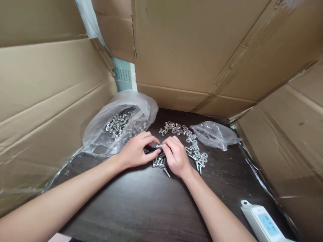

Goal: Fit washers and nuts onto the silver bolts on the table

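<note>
Over the dark table, my left hand [140, 150] and my right hand [176, 155] meet around a small metal bolt [158, 146] that lies level between them. The fingertips of my right hand pinch its right end. My left thumb and index finger curve around the left end, and whether they grip it is hard to see. Just below the hands is a small pile of bolts [159, 162]. Washers and nuts [193, 143] spread in an arc beyond and to the right of my right hand, with more bolts [199, 165] among them.
A clear plastic bag [141, 101] full of bolts stands at the back left. A flatter plastic bag [215, 134] lies at the back right. Cardboard walls [181, 43] surround the dark table [141, 208]. A white power strip [262, 220] is at the front right.
</note>
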{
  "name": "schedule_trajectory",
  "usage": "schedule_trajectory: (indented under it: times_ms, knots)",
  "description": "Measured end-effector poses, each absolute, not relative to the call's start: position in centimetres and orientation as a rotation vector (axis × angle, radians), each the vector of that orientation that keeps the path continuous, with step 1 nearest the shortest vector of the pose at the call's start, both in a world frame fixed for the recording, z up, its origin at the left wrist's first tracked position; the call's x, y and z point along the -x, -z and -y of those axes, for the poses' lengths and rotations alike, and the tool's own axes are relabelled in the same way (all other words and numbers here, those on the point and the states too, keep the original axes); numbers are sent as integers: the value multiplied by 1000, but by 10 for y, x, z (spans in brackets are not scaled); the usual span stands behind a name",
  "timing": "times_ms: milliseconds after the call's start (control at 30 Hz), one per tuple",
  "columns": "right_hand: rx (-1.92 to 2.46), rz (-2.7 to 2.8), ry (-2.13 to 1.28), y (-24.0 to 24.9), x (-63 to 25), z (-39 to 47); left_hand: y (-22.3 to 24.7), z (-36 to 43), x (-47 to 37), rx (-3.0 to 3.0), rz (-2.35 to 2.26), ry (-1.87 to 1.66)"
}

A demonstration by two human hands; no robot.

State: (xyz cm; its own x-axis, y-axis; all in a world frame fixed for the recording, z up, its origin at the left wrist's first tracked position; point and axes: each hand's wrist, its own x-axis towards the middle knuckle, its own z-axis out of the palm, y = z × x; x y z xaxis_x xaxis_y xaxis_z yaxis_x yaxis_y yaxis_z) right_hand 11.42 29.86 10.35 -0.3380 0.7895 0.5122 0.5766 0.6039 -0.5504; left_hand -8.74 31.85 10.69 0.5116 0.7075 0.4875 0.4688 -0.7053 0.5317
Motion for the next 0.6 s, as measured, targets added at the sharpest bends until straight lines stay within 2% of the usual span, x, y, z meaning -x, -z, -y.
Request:
schedule_trajectory:
  times_ms: [600]
  knots:
    - [1063,2021,-351,-104,-114,-299,-102,-319,86,-2304,-982,-965]
